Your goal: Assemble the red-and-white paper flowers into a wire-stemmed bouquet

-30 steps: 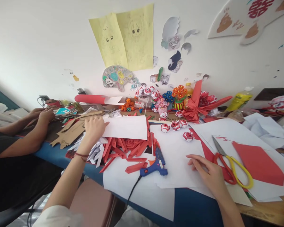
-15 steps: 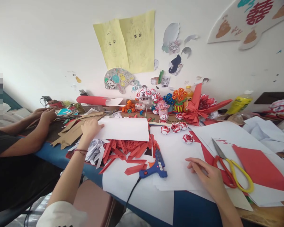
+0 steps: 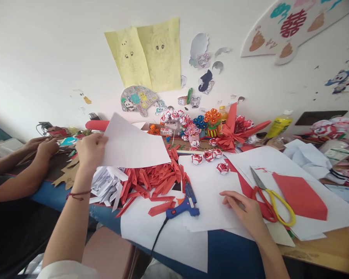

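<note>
My left hand [image 3: 90, 151] pinches the left edge of a white paper sheet [image 3: 133, 145], which is raised and tilted over the pile of folded red strips [image 3: 154, 178] and white strips [image 3: 107, 186]. Resting on the stacked white sheets [image 3: 212, 193], my right hand [image 3: 241, 207] has its fingers loosely spread and holds nothing. Between the hands lies a blue glue gun [image 3: 184, 205] with a black cord. Scissors [image 3: 272, 197] with one red and one yellow handle lie right of my right hand, beside a red paper piece [image 3: 301, 195].
Red-and-white paper flowers [image 3: 223, 167] sit behind the sheets. Along the wall stand orange flowers [image 3: 213, 118], a large red paper bow [image 3: 229, 137] and a yellow bottle [image 3: 280, 124]. At the far left are another person's hands [image 3: 46, 147] near brown cardboard [image 3: 64, 174].
My left hand has lifted the white sheet off the strips and tilted it up, uncovering more of the pile. The view has shifted right. My right hand stays on the paper.
</note>
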Demonstrator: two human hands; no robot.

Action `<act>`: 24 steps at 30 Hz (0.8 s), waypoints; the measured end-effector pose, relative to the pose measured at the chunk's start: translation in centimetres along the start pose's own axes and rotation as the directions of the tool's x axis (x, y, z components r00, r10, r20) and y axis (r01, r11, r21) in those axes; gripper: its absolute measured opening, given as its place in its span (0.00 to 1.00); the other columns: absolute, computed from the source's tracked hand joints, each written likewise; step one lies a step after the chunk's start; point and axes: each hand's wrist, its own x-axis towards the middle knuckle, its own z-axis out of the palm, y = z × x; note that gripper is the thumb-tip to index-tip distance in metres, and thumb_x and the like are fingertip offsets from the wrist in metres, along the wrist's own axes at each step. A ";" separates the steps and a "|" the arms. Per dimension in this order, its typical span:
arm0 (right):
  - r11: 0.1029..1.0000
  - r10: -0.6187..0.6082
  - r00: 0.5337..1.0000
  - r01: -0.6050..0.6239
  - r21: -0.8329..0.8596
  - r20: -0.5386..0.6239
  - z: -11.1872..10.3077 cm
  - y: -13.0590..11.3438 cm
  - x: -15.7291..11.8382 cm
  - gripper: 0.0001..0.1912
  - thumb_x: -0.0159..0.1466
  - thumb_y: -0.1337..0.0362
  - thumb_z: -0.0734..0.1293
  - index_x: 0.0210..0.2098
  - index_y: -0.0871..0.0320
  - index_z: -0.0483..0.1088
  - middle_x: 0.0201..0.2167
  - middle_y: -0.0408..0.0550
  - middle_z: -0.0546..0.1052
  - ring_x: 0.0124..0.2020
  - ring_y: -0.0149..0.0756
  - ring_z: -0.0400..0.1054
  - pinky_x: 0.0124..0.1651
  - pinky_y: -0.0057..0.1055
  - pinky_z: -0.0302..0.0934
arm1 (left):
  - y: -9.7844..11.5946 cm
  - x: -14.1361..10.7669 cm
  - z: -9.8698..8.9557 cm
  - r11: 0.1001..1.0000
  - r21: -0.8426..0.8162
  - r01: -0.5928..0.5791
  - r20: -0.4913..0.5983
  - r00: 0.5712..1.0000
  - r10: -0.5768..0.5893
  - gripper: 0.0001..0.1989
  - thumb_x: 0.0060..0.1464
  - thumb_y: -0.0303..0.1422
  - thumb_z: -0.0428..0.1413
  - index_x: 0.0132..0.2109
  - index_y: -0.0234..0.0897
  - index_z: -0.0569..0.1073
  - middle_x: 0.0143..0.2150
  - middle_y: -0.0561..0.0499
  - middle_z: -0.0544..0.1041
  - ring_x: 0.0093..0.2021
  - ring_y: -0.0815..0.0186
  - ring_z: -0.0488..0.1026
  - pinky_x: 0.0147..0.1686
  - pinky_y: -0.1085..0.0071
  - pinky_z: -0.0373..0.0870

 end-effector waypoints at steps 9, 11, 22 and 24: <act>0.978 -0.044 0.972 0.089 0.190 -0.230 -1.0 -1.8 1.0 0.19 0.67 0.51 0.66 0.52 0.55 0.72 0.45 0.51 0.76 0.43 0.40 0.71 0.48 0.36 0.66 | 6.5 -3.8 -5.5 0.784 -0.589 -0.196 -0.326 0.945 -0.009 0.12 0.52 0.38 0.63 0.35 0.32 0.79 0.29 0.51 0.81 0.30 0.68 0.76 0.32 0.76 0.66; 0.975 -0.107 0.953 0.156 0.157 -0.283 -1.9 -3.4 2.1 0.20 0.67 0.52 0.67 0.55 0.53 0.70 0.51 0.52 0.74 0.52 0.42 0.69 0.57 0.40 0.63 | 7.7 -4.1 -5.5 0.726 -0.654 -0.214 -0.293 0.956 0.018 0.12 0.52 0.39 0.64 0.35 0.32 0.79 0.29 0.51 0.81 0.29 0.69 0.75 0.31 0.76 0.66; 0.806 0.001 1.000 -0.007 0.592 0.010 -1.2 -8.4 3.1 0.22 0.63 0.51 0.71 0.52 0.54 0.73 0.52 0.53 0.77 0.50 0.43 0.73 0.47 0.35 0.71 | 11.7 -6.0 -2.3 0.366 -0.929 -0.047 -0.010 0.995 0.101 0.13 0.48 0.42 0.65 0.31 0.35 0.78 0.27 0.51 0.78 0.26 0.68 0.70 0.27 0.74 0.66; 0.778 -0.048 0.995 -0.018 0.628 0.088 -0.1 -8.7 2.5 0.21 0.64 0.50 0.70 0.51 0.55 0.74 0.50 0.53 0.78 0.50 0.44 0.74 0.47 0.36 0.71 | 10.8 -5.8 -1.9 0.348 -0.937 0.020 0.041 0.998 0.053 0.13 0.46 0.41 0.65 0.31 0.34 0.78 0.27 0.51 0.77 0.25 0.68 0.70 0.26 0.74 0.65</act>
